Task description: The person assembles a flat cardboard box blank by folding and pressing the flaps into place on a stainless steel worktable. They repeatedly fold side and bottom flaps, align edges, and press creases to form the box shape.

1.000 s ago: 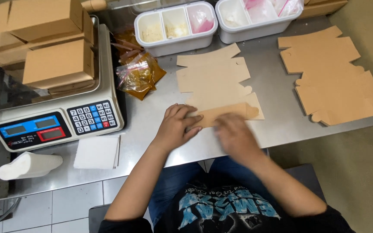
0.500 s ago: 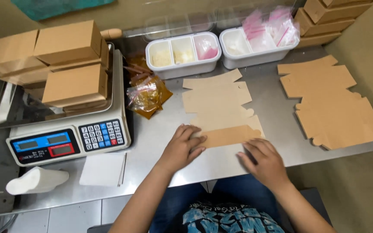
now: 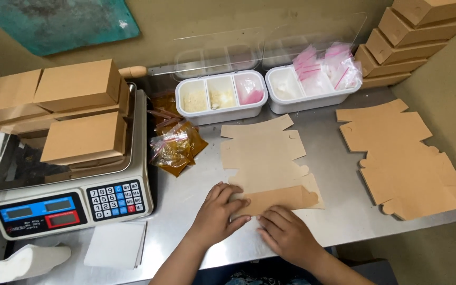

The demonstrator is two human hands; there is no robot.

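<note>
A flat brown cardboard box blank [image 3: 264, 155] lies on the steel table [image 3: 333, 179] in front of me. Its near flap [image 3: 278, 199] is folded up over the sheet. My left hand [image 3: 218, 214] presses flat on the left end of that folded flap. My right hand [image 3: 287, 234] rests with its fingertips against the flap's near edge, just below its middle. Neither hand grips anything; both lie fingers spread on the cardboard.
A weighing scale [image 3: 69, 203] with closed brown boxes [image 3: 77, 87] on its pan stands at left. Small bags of brown filling [image 3: 175, 145] lie beside it. Two white compartment tubs [image 3: 220, 97] [image 3: 312, 84] sit at the back. More flat blanks [image 3: 402, 158] pile at right, stacked boxes [image 3: 412, 37] beyond.
The camera has tilted up. My right hand slid left along the flap's near edge, back toward my left hand. The left hand stayed pressed on the fold.
</note>
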